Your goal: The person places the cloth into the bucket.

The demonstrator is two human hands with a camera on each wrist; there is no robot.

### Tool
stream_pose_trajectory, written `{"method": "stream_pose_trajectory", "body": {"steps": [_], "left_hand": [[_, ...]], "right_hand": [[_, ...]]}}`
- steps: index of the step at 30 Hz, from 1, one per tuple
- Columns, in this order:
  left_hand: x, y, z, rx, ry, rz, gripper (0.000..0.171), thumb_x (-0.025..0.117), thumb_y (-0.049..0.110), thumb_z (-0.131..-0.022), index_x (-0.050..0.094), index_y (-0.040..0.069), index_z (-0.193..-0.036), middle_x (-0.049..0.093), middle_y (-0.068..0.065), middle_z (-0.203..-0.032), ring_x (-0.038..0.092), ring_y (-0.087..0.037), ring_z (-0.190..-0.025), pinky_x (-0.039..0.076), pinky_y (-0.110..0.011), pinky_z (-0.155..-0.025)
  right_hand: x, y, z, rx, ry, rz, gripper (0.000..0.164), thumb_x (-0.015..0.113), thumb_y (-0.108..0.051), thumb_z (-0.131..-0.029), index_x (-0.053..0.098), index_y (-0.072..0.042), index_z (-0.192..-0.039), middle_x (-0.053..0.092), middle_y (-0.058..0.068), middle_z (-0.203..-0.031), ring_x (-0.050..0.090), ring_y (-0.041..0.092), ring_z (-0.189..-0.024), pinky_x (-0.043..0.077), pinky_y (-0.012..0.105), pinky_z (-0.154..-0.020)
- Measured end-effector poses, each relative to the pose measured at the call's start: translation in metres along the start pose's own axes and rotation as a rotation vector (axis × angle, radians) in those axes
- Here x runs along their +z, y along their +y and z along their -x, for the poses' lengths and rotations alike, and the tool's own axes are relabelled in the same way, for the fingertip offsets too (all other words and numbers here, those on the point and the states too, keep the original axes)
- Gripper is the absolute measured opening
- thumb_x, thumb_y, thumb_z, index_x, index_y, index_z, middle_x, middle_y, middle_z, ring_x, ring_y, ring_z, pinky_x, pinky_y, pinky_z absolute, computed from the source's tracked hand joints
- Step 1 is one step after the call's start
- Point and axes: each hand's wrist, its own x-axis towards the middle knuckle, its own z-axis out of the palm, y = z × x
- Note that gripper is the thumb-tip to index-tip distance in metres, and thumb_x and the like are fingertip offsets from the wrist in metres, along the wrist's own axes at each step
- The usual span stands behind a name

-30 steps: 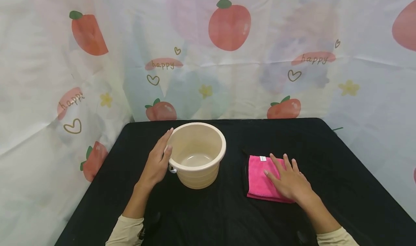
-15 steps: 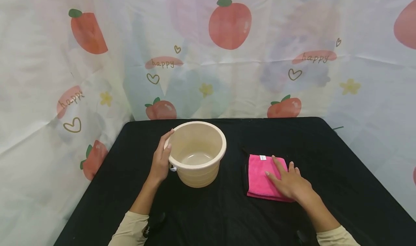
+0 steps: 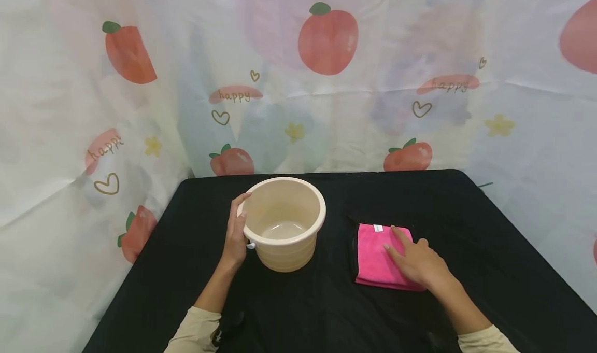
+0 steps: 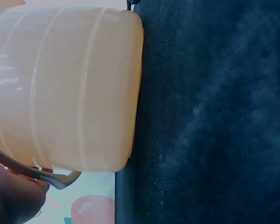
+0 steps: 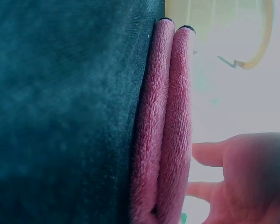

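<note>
A cream plastic bucket (image 3: 285,252) stands upright on the black-covered table, its inside showing. At its left rim is my left hand (image 3: 235,241), fingers bent round the edge and thumb beside it. The left wrist view shows the bucket's ribbed wall (image 4: 60,88) and grey handle (image 4: 32,172), with part of the hand (image 4: 16,198) by the handle. My right hand (image 3: 420,262) lies over the right part of a folded pink towel (image 3: 375,257). Thumb and forefinger reach across the cloth; the other fingers bend down past its far right edge. Two thick folds (image 5: 165,121) show from the side.
The black tablecloth (image 3: 303,311) covers the table, whose back edge runs just behind the bucket. A white curtain (image 3: 364,119) printed with fruit, hearts and flowers hangs behind and to the left. A strip of tablecloth separates bucket and towel.
My left hand has come in closer to the bucket, its fingers bending onto the rim. My right hand's outer fingers, spread before, have bent down. Bucket and towel stay in place.
</note>
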Motion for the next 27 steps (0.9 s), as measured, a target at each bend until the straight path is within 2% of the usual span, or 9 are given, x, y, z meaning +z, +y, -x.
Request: {"method": "stream_pose_trajectory", "body": {"steps": [4,8,12,17,23,27], "left_hand": [[0.002,0.0,0.002,0.003,0.003,0.005,0.049,0.033,0.019,-0.103,0.042,0.003,-0.149,0.042,-0.019,-0.149,0.045,-0.039,-0.126,0.037,-0.051,-0.102],[0.002,0.001,0.001,0.009,0.013,0.003,0.049,0.032,0.018,-0.103,0.043,0.003,-0.149,0.042,-0.018,-0.149,0.044,-0.038,-0.127,0.036,-0.049,-0.103],[0.001,0.002,0.0,0.014,0.005,0.005,0.049,0.032,0.018,-0.103,0.042,0.003,-0.149,0.042,-0.019,-0.149,0.044,-0.04,-0.127,0.037,-0.049,-0.103],[0.002,0.001,-0.001,0.022,0.002,0.016,0.049,0.033,0.019,-0.103,0.043,0.003,-0.149,0.042,-0.019,-0.148,0.045,-0.038,-0.126,0.037,-0.047,-0.102],[0.004,0.0,0.0,0.013,0.007,0.017,0.05,0.033,0.019,-0.103,0.043,0.003,-0.149,0.042,-0.019,-0.148,0.045,-0.036,-0.126,0.036,-0.045,-0.102],[0.001,0.0,0.001,0.012,0.01,0.014,0.05,0.034,0.021,-0.103,0.043,0.003,-0.149,0.042,-0.019,-0.148,0.045,-0.038,-0.125,0.036,-0.048,-0.101]], "right_hand": [[-0.001,0.004,0.0,-0.033,-0.013,-0.057,0.075,0.055,-0.046,-0.102,0.03,-0.004,-0.158,0.048,0.039,-0.11,0.056,0.046,-0.089,0.048,0.054,-0.07],[0.002,0.003,-0.001,-0.12,-0.004,-0.092,0.068,0.064,-0.036,-0.099,0.041,-0.001,-0.153,0.059,0.036,-0.117,0.058,0.049,-0.101,0.049,0.056,-0.077],[0.002,0.001,-0.003,-0.179,0.016,-0.123,0.058,0.069,-0.024,-0.095,0.052,0.0,-0.146,0.063,0.031,-0.123,0.06,0.046,-0.104,0.048,0.055,-0.081],[-0.001,0.0,-0.001,-0.165,0.053,-0.211,0.052,0.069,-0.018,-0.093,0.058,-0.003,-0.143,0.061,0.03,-0.127,0.059,0.039,-0.1,0.046,0.045,-0.073],[-0.006,-0.002,0.002,-0.156,0.075,-0.284,0.054,0.069,-0.019,-0.096,0.056,-0.007,-0.147,0.057,0.032,-0.132,0.057,0.039,-0.102,0.047,0.042,-0.071],[-0.005,-0.006,0.003,-0.16,0.09,-0.346,0.055,0.07,-0.02,-0.096,0.055,-0.01,-0.148,0.059,0.027,-0.126,0.058,0.032,-0.093,0.048,0.039,-0.066]]}}
